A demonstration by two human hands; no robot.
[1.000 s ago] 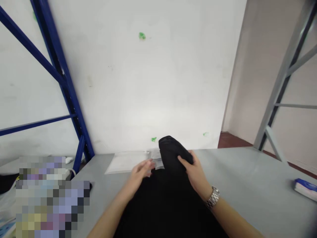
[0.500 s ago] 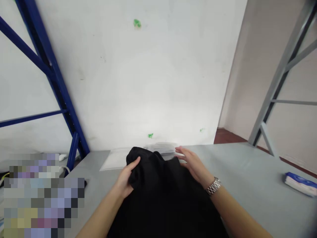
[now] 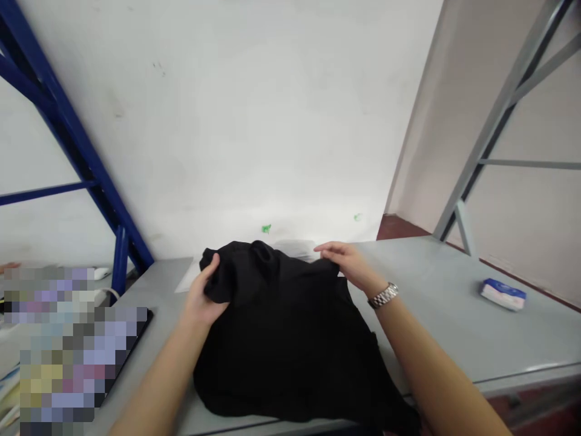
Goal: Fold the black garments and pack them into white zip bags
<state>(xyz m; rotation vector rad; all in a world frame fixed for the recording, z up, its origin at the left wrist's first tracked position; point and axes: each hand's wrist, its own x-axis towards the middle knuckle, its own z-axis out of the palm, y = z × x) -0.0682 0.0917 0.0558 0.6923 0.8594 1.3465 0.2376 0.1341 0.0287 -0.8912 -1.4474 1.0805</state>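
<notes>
A black garment [image 3: 290, 339] is spread over the grey table, its lower part hanging past the front edge. Its exact kind cannot be told. Bunched cloth at the far left of the garment is gripped by my left hand [image 3: 204, 297], thumb on top. My right hand [image 3: 347, 261], with a metal watch [image 3: 384, 295] on the wrist, pinches the far right corner of the same cloth. Between both hands the fabric is raised in folds.
The grey table [image 3: 436, 290] meets a white wall [image 3: 254, 121]. A blue and white tissue pack [image 3: 503, 294] lies at right. White sheets [image 3: 186, 278] lie behind the garment. A blurred-out item [image 3: 86, 363] sits at left, near a blue metal frame [image 3: 91, 157].
My right hand was open beside the cloth and has closed on its corner. My left hand has moved left with its bunch, spreading the garment wider. The view has shifted.
</notes>
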